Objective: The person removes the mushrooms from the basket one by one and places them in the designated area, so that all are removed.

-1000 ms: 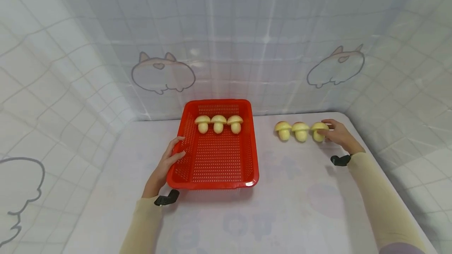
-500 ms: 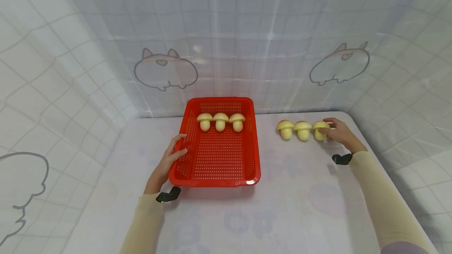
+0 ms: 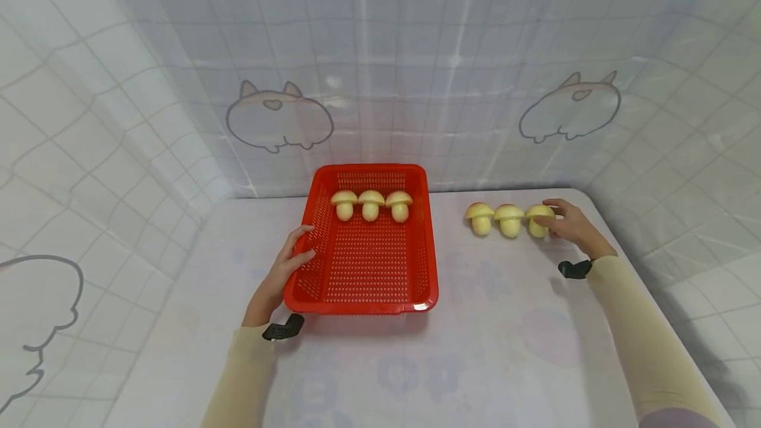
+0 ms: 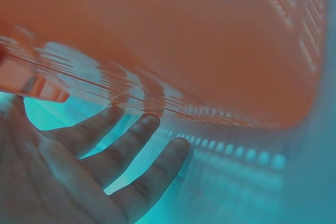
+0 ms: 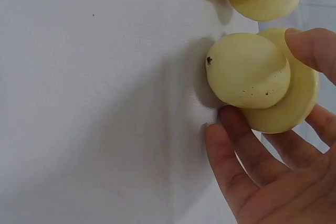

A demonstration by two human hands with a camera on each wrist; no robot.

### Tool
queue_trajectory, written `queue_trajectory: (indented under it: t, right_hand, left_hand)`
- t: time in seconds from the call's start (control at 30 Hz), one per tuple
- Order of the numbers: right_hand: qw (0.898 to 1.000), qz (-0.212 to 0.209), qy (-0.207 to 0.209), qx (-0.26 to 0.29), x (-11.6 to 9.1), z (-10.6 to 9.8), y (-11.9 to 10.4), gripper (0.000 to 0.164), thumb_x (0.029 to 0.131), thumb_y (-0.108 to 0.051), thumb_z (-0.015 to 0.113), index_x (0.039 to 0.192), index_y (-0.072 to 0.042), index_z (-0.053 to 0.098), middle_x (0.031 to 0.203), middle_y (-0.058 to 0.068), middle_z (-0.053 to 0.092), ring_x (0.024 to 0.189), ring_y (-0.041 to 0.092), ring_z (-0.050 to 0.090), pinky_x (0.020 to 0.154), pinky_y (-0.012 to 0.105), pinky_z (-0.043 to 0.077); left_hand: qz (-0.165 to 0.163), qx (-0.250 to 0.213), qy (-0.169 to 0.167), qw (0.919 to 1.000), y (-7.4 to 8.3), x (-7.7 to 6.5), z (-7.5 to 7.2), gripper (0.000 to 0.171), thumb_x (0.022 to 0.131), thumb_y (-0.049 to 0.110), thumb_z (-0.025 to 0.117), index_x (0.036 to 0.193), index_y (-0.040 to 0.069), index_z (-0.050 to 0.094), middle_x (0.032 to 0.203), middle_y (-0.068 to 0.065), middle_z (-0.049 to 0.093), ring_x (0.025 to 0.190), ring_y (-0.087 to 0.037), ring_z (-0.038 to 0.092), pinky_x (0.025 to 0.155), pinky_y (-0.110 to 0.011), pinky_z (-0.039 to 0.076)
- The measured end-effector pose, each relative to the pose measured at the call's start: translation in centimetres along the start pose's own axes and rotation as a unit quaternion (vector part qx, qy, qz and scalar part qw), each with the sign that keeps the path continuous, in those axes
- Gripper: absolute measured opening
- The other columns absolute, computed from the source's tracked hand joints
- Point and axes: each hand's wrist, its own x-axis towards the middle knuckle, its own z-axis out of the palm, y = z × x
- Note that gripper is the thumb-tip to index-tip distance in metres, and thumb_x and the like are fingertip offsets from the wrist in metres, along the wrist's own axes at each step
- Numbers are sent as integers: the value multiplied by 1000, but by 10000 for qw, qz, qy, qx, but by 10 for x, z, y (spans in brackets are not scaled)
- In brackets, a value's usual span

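Observation:
A red plastic basket (image 3: 368, 308) with a perforated floor stands on the table. Inside, along its far end, three yellow toy mushrooms (image 3: 371, 206) lie in a row. My left hand (image 3: 278, 281) grips the basket's left side, thumb and a finger over the rim; in the left wrist view the other fingers (image 4: 152, 177) lie outside along the slotted wall. To the right of the basket, three more mushrooms line up on the table. My right hand (image 3: 573, 226) holds the rightmost mushroom (image 5: 247, 72), thumb on its cap and fingers around the far side.
The other two table mushrooms, a left one (image 3: 479, 218) and a middle one (image 3: 509, 220), sit close beside the held one. White gridded sheeting (image 3: 392, 71) walls the back and both sides. The pale table (image 3: 475, 362) ends near the right forearm.
The head view has shifted slightly, moving the whole scene a little up and right in it. Both hands keep their places on the basket and the mushroom.

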Motion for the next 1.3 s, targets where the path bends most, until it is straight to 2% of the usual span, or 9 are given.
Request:
queue_trajectory:
  t: [0.23, 0.47, 0.7, 0.83, 0.93, 1.03, 1.3]
  right_hand:
    - [9998, -86, 159, -15, 0, 1, 1, 78, 105, -38, 58, 158, 6, 22, 156, 41, 27, 125, 42, 54, 81, 21, 54]
    - [9998, -143, 125, -15, 3, 1, 0, 77, 105, -35, 59, 157, 8, 23, 156, 42, 28, 123, 42, 54, 85, 27, 56]
    - [9999, 24, 119, -34, 6, 1, -3, 76, 105, -35, 58, 158, 6, 22, 158, 40, 26, 124, 41, 54, 88, 31, 55]
    - [9999, 93, 102, -99, 6, 0, -4, 77, 105, -36, 58, 159, 5, 21, 158, 40, 26, 119, 38, 57, 89, 33, 54]
    - [9999, 89, 88, -78, 5, -1, -5, 78, 104, -36, 58, 159, 6, 21, 157, 42, 26, 112, 37, 61, 91, 37, 54]
    - [9999, 78, 61, -39, 4, -1, -5, 80, 104, -38, 59, 159, 6, 20, 156, 42, 26, 113, 37, 60, 94, 40, 54]
    - [9998, 59, 41, 177, -1, -2, 1, 85, 104, -42, 58, 160, 6, 15, 157, 43, 25, 126, 46, 54, 85, 27, 56]
  left_hand:
    - [-62, 66, 67, 9999, 1, -1, 0, 58, 104, 24, 50, 157, 23, 26, 154, -14, 29, 128, -34, 41, 92, -33, 55]
    - [-40, 23, 48, 10000, 2, -1, 0, 57, 104, 24, 50, 156, 23, 27, 152, -14, 31, 128, -36, 43, 92, -34, 55]
    - [-27, -58, 21, 10000, 4, 0, 1, 55, 105, 21, 48, 156, 23, 26, 151, -15, 32, 127, -37, 44, 93, -36, 56]
    - [-40, -108, 15, 9999, 5, 0, 2, 54, 106, 17, 45, 156, 22, 26, 151, -17, 32, 127, -38, 45, 93, -38, 57]
    - [-43, -126, 15, 9999, 4, -1, 2, 55, 106, 19, 46, 157, 22, 25, 151, -17, 32, 127, -38, 46, 93, -38, 57]
    - [-68, -91, 49, 9999, 4, -2, 1, 56, 106, 23, 48, 157, 23, 26, 152, -15, 31, 127, -37, 45, 92, -35, 56]
    - [-52, -30, 75, 10000, 3, 0, 1, 55, 106, 21, 47, 157, 21, 25, 153, -17, 28, 127, -37, 44, 95, -39, 54]
